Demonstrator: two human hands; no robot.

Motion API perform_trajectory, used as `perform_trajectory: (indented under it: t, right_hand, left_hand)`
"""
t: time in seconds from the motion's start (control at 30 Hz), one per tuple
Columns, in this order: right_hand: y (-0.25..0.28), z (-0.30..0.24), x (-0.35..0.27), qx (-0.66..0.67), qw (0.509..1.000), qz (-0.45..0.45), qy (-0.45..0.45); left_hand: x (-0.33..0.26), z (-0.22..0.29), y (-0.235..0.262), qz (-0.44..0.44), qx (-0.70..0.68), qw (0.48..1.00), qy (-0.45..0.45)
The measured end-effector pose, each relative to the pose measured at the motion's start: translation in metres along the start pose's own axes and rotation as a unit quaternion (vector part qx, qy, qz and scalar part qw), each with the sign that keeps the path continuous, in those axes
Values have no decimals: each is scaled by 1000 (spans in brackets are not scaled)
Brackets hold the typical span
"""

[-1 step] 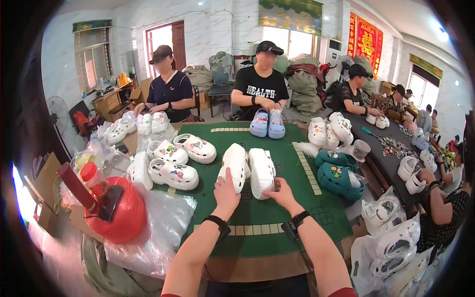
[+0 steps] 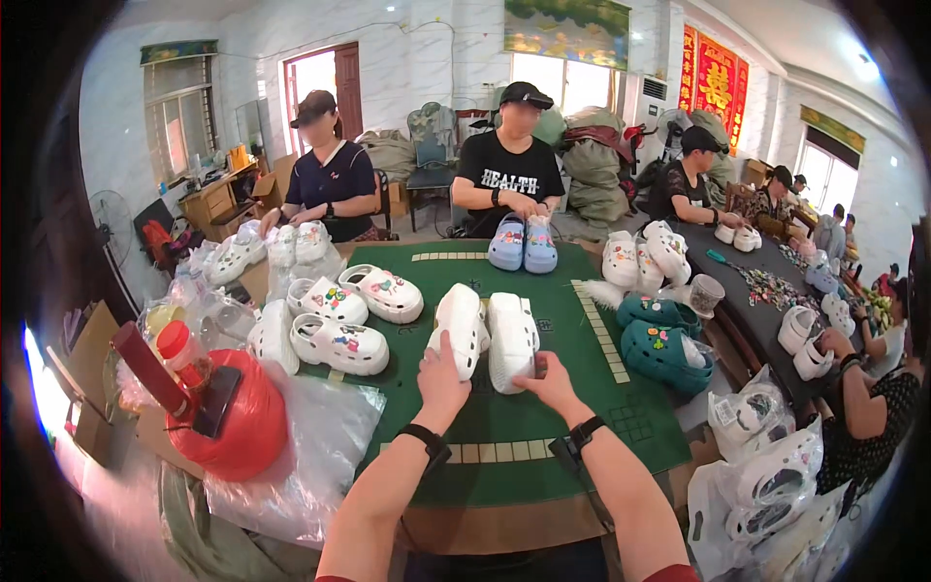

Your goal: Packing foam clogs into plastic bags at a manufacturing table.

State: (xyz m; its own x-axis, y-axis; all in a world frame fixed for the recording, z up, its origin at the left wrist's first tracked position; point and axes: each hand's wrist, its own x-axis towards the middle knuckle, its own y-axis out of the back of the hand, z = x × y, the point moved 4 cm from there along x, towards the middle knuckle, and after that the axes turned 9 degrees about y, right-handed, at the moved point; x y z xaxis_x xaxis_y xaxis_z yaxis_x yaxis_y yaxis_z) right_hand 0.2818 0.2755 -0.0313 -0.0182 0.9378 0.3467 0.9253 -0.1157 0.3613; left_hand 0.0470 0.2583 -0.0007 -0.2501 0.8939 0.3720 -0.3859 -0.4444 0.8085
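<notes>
Head view shows a big counter with a green top and cream squares near its edges [image 2: 446, 427]. Across it sits a person in a black T-shirt [image 2: 485, 160], with both hands at a pair of light blue shoes with small bright charms [image 2: 506, 244]. At the left side is a fat, round, shiny red bundle [image 2: 233, 436], next to a crinkly clear plastic sheet [image 2: 301, 451]. Dark green shoes [image 2: 655, 351] sit at the right side. A group of white shoes with bright charms [image 2: 339, 344] sits at the left. In the middle, near the front, are the left white shoe with holes [image 2: 458, 325] and the right white shoe with holes [image 2: 512, 335], side by side. The left hand [image 2: 442, 383] touches the left one's near end; its fingers are a bit spread, and I cannot tell how tightly they hold. The right hand [image 2: 553, 385] has its fingers bent, almost closed, holding the right one's near end. Each wrist wears a black band [image 2: 427, 439].
</notes>
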Motion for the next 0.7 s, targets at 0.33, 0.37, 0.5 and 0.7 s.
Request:
perform_trajectory:
  t: [0.33, 0.37, 0.5, 0.7]
  right_hand:
    - [28, -174, -125, -190, 933, -40, 303]
    - [36, -198, -138, -209, 916, -64, 336]
    - [48, -235, -180, -250, 878, -148, 382]
    - [87, -226, -186, -314, 850, 10, 423]
  left_hand:
    - [-50, -15, 90, -133, -238, 961, -42]
    - [-55, -22, 95, -152, -298, 942, -31]
    - [-71, -22, 120, -229, -474, 849, 53]
    - [-64, 31, 159, -215, -329, 919, 32]
